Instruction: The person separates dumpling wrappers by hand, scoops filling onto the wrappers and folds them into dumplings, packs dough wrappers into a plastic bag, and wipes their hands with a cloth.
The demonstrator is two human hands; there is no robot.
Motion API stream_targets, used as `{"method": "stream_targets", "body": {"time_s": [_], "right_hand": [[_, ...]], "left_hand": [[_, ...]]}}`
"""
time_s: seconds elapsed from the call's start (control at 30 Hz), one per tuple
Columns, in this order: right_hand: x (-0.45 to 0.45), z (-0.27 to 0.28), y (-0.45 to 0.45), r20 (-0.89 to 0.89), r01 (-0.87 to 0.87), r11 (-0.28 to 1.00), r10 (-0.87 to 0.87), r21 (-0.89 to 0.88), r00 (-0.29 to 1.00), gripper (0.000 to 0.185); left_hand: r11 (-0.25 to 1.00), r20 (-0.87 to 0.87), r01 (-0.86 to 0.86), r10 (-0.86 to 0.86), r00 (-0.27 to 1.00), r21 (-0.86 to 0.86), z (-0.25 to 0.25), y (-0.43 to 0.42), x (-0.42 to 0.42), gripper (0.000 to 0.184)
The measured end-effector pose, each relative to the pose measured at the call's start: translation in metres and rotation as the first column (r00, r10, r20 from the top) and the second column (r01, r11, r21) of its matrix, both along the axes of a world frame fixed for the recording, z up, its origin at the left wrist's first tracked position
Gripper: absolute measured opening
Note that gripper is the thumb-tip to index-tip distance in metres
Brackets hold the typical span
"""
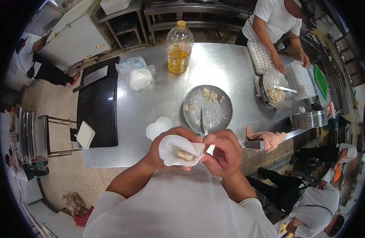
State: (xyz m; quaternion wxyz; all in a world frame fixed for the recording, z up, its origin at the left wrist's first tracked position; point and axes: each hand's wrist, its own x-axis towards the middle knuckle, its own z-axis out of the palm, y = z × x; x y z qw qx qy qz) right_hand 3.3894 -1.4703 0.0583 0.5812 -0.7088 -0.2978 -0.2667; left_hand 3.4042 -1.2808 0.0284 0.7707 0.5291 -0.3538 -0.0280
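Observation:
A round white dumpling wrapper (169, 147) with a lump of pale filling (183, 154) lies cupped in my left hand (154, 152), close to my chest. My right hand (223, 152) pinches the wrapper's right edge, where the dough is folded together. Just beyond, on the steel table, sits a round metal bowl (190, 119) with scraps of filling and a flat spreader (204, 119) in it. A few more round wrappers (159, 127) lie on the table to the left of the bowl.
A bottle of yellow oil (179, 51), a bagged white lump (140, 79) and a black board (97, 115) with a cleaver (94, 77) are on the steel table (142, 107). At far right, a co-worker (271, 27) handles trays beside a bowl of filling (276, 95). An orange cloth (265, 137) hangs at the edge.

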Motion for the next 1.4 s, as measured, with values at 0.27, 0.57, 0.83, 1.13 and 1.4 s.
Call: {"method": "stream_targets", "body": {"time_s": [0.27,0.57,0.83,1.13,1.4], "right_hand": [[0.001,0.005,-0.005,-0.035,-0.088,0.965,0.082,-0.246,0.996,0.015],[0.007,0.026,-0.001,0.063,0.007,0.975,0.007,-0.221,0.998,0.025],[0.004,0.009,-0.010,0.028,-0.044,0.934,0.058,-0.355,0.998,0.017],[0.006,0.010,-0.008,0.008,-0.050,0.941,0.056,-0.335,0.998,0.021],[0.009,0.018,-0.001,0.015,0.025,0.951,-0.021,-0.309,1.000,0.020]], "left_hand": [[0.980,-0.166,-0.199,0.200,0.966,0.022,-0.007,-0.003,-0.010,0.057],[0.957,0.273,-0.176,0.110,0.956,0.232,0.005,0.009,0.006,0.045],[0.983,0.000,-0.183,0.183,0.983,0.003,-0.004,0.002,0.002,0.039],[0.968,0.148,-0.229,0.213,0.966,0.104,-0.004,0.001,0.005,0.035],[0.977,0.117,-0.163,0.148,0.982,0.135,-0.005,0.004,0.010,0.041]]}}
